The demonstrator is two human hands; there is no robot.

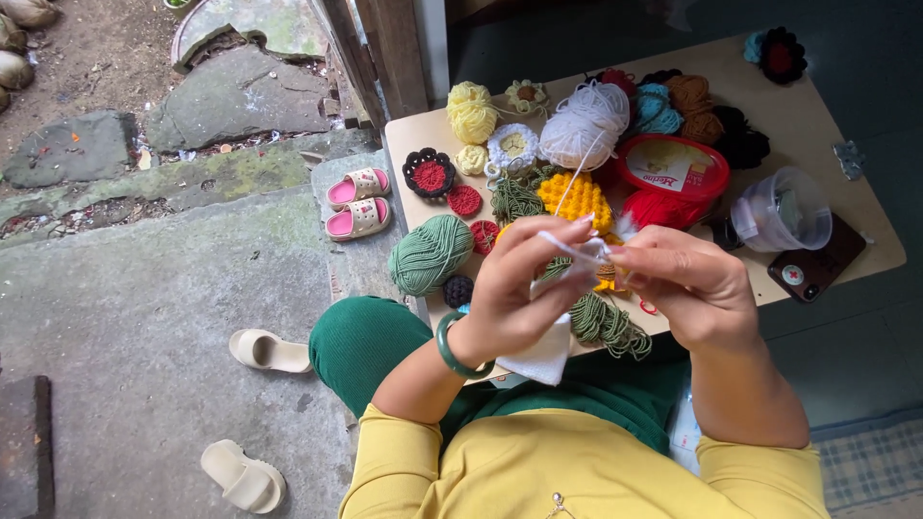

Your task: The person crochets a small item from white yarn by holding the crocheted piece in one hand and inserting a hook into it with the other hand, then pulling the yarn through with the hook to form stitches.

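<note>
Low wooden table (pixel 827 135) by a stone doorstep (pixel 192 183): four slippers, one green yarn ball (pixel 430 253); left hand (pixel 519 288) and right hand (pixel 687 284) both pinch white crochet piece (pixel 543 356).

Soft, fuzzy wool was seen in the white yarn ball (pixel 584 123) and the matt green yarn ball (pixel 430 254). A smooth pale wooden table (pixel 817 115) was noted, a glossy red plastic lid (pixel 673 165), and rough stone paving (pixel 144 288).

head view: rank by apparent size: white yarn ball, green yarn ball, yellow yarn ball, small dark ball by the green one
1-2. white yarn ball and green yarn ball: look alike, unranked
3. yellow yarn ball
4. small dark ball
</note>
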